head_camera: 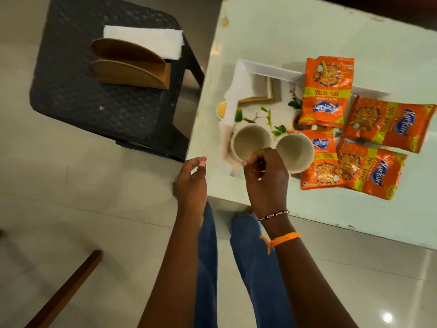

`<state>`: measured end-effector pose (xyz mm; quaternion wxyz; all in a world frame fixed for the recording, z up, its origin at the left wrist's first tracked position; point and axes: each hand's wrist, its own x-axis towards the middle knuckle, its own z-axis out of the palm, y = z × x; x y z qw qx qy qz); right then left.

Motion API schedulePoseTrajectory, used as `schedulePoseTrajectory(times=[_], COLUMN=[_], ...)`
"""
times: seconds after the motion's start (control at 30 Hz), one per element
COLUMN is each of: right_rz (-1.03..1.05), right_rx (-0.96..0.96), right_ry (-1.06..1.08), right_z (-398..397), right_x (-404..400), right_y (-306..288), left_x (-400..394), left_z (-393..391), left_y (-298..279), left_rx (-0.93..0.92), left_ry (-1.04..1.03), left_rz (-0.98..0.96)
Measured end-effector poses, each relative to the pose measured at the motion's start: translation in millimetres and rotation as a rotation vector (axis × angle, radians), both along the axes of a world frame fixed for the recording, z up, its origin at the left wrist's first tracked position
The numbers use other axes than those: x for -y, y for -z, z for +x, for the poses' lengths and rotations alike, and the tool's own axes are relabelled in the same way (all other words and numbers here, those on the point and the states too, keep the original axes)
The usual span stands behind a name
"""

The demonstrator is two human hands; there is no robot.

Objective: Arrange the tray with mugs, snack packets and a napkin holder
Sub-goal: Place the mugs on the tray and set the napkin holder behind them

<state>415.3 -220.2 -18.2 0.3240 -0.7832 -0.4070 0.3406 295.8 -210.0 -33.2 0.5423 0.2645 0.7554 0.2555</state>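
Note:
A white tray [262, 69] with a leaf print lies on the pale table [307, 36]. Two cream mugs stand at its near edge: the left mug [250, 140] and the right mug [296, 151]. My right hand [264, 178] pinches the left mug's near rim or handle. My left hand [192, 179] hovers beside the table's corner, fingers loosely curled and holding nothing. Several orange snack packets [327, 91] lie over the tray's right part. A wooden napkin holder [130, 65] and white napkins [144, 40] rest on the dark stool at the left.
The dark woven plastic stool [94, 95] stands left of the table on a tiled floor. A small wooden-framed piece [260, 93] sits on the tray's far left. My legs in blue jeans [250, 268] are below. A wooden bar [66, 290] crosses the lower left.

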Motion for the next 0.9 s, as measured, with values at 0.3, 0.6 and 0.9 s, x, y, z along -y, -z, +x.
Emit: schedulePoseTrajectory(times=[0.3, 0.6, 0.9], right_rz=[0.101, 0.014, 0.085], right_rx=[-0.036, 0.126, 0.105], right_ry=[-0.231, -0.481, -0.5], right_z=[-99.3, -143.2, -110.1], right_x=[-130.2, -200.4, -171.3], right_y=[-11.3, 9.8, 7.7], left_x=[-87.3, -160.0, -164.1], left_z=[-108.1, -165.4, -154.5], left_y=[-5.5, -3.7, 3.6], left_rx=[-0.111, -0.173, -0.281], left_ry=[-0.069, -0.04, 0.12], left_rz=[0.174, 0.148, 0.228])
